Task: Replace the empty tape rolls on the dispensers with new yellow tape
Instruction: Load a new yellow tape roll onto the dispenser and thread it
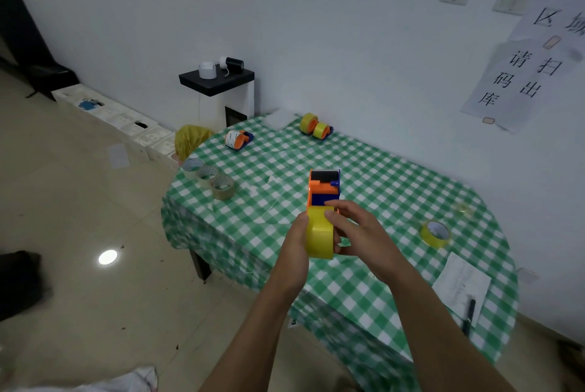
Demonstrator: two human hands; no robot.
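Head view: the yellow tape roll (319, 235) sits between both hands, at the near end of the orange-and-blue dispenser (324, 190), above the green-checked table (395, 176). The left hand (296, 244) wraps the roll's left side — the right hand (359, 233) pinches its right side, fingers curled over the top edge.

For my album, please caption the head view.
Left hand and right hand hold a yellow tape roll against an orange dispenser.
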